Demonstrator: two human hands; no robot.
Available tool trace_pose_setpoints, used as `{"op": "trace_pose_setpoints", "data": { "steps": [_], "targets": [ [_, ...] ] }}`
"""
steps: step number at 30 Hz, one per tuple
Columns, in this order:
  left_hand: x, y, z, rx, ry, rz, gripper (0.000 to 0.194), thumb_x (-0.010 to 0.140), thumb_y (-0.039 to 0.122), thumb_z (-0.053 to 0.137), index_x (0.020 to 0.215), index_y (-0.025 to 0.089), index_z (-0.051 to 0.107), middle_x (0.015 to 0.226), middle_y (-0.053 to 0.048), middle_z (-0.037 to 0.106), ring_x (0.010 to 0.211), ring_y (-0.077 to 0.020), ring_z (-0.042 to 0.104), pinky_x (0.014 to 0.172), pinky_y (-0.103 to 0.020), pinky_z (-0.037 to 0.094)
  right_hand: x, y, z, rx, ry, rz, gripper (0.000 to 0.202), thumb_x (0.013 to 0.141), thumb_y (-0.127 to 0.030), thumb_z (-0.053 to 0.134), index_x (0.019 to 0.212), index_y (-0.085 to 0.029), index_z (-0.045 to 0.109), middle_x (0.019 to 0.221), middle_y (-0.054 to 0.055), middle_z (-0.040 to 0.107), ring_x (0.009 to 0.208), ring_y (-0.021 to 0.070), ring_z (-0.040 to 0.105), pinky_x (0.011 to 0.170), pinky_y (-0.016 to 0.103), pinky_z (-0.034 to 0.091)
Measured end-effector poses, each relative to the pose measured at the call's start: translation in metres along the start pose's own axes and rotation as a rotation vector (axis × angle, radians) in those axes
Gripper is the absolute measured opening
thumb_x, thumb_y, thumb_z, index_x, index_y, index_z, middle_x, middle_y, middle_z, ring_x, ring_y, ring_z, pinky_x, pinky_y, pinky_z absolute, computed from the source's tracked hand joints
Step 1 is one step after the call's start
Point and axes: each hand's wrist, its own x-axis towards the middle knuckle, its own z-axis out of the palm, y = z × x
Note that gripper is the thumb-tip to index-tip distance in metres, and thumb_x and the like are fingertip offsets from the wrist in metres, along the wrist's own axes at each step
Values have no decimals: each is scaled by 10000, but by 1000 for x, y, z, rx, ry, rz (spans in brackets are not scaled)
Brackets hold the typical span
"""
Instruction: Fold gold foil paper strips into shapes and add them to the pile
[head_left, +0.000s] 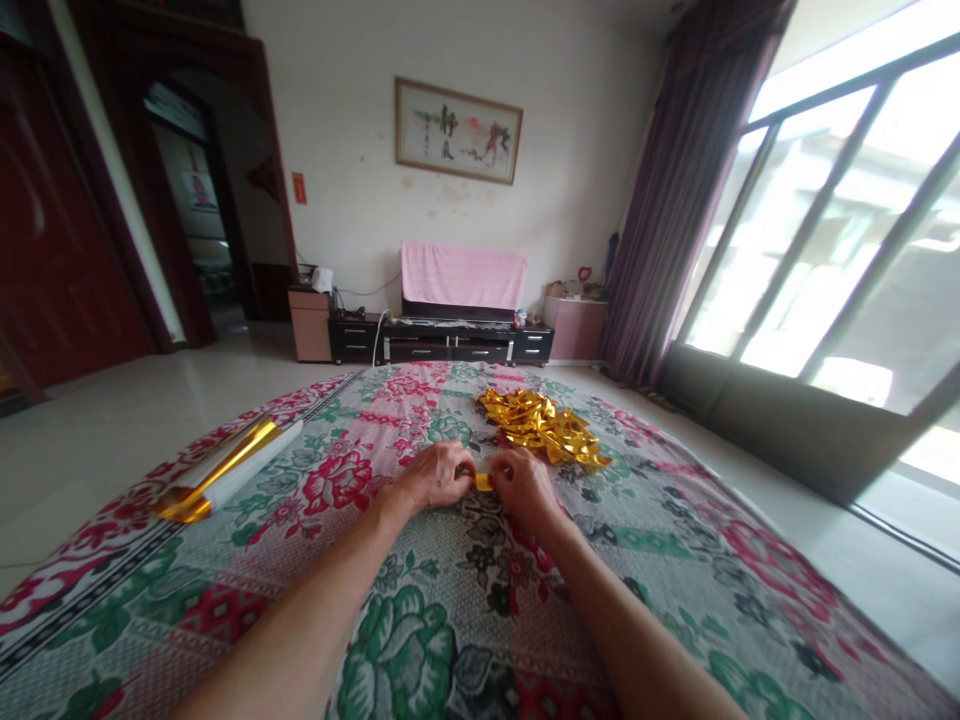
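Note:
A small piece of gold foil paper (484, 482) is stretched between my two hands, low over the flowered cloth. My left hand (441, 474) pinches its left end, and my right hand (525, 482) pinches the right end, with fingers curled on both. Just beyond my right hand lies a heap of folded gold foil pieces (544, 428). Over on the left of the cloth rests a stack of gold and white sheets (232, 465), its near corner curled up.
The flowered cloth (405, 640) covers the surface under my arms. Past its far edge stand a low black cabinet (450, 345), a pink cloth (463, 275) over a screen, and pink side cabinets. A curtain and windows are on the right, a doorway at left.

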Motion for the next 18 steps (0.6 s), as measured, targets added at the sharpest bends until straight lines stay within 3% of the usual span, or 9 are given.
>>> {"op": "trace_pose_setpoints", "data": {
  "steps": [9, 14, 18],
  "targets": [
    [1, -5, 2, -6, 76, -50, 151, 710, 122, 530, 803, 169, 640, 808, -26, 597, 709, -127, 560, 679, -220, 435, -1, -10, 0, 36, 32, -20, 175, 675, -124, 505, 719, -158, 671, 732, 49, 643, 628, 126, 561, 606, 201, 382],
    [1, -7, 4, -6, 48, 19, 157, 739, 120, 514, 700, 167, 660, 769, -32, 625, 786, -142, 575, 734, -224, 433, 0, -11, -1, 91, -21, -39, 201, 696, -137, 484, 694, -183, 680, 653, 16, 655, 609, 122, 573, 585, 190, 378],
    [1, -6, 4, -5, 30, 51, 140, 743, 140, 538, 705, 171, 669, 796, -31, 638, 799, -142, 576, 748, -226, 437, 0, -8, -2, 72, 52, -55, 221, 674, -120, 486, 742, -193, 683, 735, 25, 651, 663, 126, 569, 624, 194, 386]
  ]
}}
